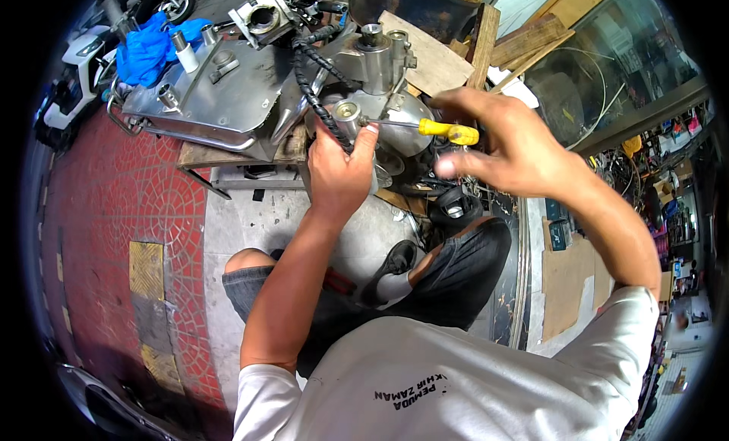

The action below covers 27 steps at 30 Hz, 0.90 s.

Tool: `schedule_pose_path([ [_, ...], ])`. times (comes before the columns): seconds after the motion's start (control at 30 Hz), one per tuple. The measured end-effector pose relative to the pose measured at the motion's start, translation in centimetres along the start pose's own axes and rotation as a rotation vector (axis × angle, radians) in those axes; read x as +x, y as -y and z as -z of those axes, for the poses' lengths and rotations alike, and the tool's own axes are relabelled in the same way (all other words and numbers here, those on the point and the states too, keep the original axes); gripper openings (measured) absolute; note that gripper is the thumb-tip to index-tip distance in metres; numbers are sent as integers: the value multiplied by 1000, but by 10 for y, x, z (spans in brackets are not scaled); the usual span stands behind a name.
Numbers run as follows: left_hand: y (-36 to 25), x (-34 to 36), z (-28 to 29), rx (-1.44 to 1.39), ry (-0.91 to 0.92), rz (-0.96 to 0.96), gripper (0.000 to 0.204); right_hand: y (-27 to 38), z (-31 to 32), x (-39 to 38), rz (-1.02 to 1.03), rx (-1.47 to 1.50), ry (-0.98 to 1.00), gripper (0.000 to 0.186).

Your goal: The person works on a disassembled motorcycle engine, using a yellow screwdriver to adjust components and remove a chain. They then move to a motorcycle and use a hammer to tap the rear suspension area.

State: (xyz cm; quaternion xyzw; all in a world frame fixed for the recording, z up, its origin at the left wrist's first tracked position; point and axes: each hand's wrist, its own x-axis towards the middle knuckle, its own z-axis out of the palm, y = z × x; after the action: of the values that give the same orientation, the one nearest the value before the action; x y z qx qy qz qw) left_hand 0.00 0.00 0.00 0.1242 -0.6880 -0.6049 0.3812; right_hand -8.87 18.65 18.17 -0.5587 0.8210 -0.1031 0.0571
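A metal scooter-like assembly rests on a low bench in front of me. My left hand [339, 171] is closed around the lower part of a short metal cylinder [347, 110], thumb along its right side. A screwdriver with a yellow handle [448, 131] lies level, its thin shaft reaching left to a fitting on the cylinder's side. Around the handle's right end my right hand [516, 141] is spread, thumb and fingers apart and a little blurred, not gripping it. A black spiral-wrapped cable [313, 96] runs down past my left hand. Behind stands a taller metal cylinder [374, 67].
A wide metal deck [209, 92] extends left on the bench [199, 157], with a blue plastic bag [152, 50] at its far end. Wooden boards [486, 42] lean at the back right. A white scooter [83, 61] stands far left. Flattened cardboard [566, 289] lies to the right.
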Motion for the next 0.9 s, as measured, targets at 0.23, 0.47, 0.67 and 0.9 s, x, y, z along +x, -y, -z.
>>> schedule_pose_path([
  [0.23,-4,1,5,16,-14,-64,42,-9,-27,-2,-535,1372,577,121],
  [0.47,-5,3,7,28,-13,-52,44,5,-47,-5,-419,1760,516,122],
  [0.67,-5,2,7,-18,10,-36,44,16,-50,2,-431,1937,422,95],
  [0.9,-2,2,6,6,-6,-83,43,12,-45,2,-481,1884,391,50],
])
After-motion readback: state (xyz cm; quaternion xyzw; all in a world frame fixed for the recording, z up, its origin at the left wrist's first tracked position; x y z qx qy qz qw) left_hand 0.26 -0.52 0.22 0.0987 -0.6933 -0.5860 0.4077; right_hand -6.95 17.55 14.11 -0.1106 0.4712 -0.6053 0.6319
